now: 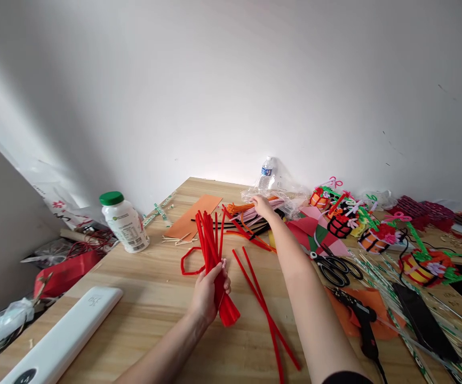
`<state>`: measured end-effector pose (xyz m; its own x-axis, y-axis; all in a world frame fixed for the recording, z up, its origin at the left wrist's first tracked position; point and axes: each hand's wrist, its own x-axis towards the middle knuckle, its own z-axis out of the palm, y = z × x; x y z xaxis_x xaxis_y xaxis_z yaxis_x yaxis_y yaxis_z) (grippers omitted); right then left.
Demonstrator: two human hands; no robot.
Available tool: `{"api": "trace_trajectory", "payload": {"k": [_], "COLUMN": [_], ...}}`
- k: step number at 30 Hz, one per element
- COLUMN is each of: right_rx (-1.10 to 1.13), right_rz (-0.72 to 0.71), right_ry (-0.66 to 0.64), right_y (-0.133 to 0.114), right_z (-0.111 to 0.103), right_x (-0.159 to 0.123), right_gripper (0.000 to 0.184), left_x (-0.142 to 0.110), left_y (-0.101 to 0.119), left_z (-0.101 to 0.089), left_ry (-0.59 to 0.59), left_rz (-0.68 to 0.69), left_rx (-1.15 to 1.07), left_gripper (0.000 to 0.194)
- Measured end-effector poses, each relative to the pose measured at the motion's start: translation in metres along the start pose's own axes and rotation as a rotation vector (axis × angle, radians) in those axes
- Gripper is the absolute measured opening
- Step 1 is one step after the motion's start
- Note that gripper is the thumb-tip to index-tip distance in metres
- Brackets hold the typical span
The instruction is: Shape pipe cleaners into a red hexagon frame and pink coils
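My left hand (210, 288) is wrapped round a bundle of red pipe cleaners (209, 240), holding it tilted above the table. Two loose red pipe cleaners (261, 293) cross each other on the wood to its right. A red pipe cleaner bent into a ring (191, 262) lies just left of the bundle. Farther back, my right hand (262, 205) reaches over a pile of orange pipe cleaners (239, 209), with pink and black ones beside it. Its fingers are curled at a crinkled clear plastic bag (291, 200); what they grip is hidden.
A green-capped white bottle (125, 221) and a long white device (65, 336) stand left. Black scissors (337, 268), a glue gun (361, 320), a phone (425, 320) and several decorated little baskets (379, 237) lie right. A water bottle (267, 173) stands by the wall.
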<state>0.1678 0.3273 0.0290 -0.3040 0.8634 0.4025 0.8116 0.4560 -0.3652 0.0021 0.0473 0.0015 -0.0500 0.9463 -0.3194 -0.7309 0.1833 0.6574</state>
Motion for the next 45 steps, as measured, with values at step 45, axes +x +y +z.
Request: {"api": "trace_trajectory", "payload": {"k": [45], "right_rx": [0.738], "right_rz": [0.069], "right_ry": [0.101], "right_y": [-0.075], "right_z": [0.003], "right_x": [-0.025], "right_gripper": [0.029], "left_x": [0.221], "left_y": [-0.018], "left_z": [0.080], "left_ry": [-0.059], "left_rz": [0.222], "left_rx": [0.239], "left_gripper": [0.034]}}
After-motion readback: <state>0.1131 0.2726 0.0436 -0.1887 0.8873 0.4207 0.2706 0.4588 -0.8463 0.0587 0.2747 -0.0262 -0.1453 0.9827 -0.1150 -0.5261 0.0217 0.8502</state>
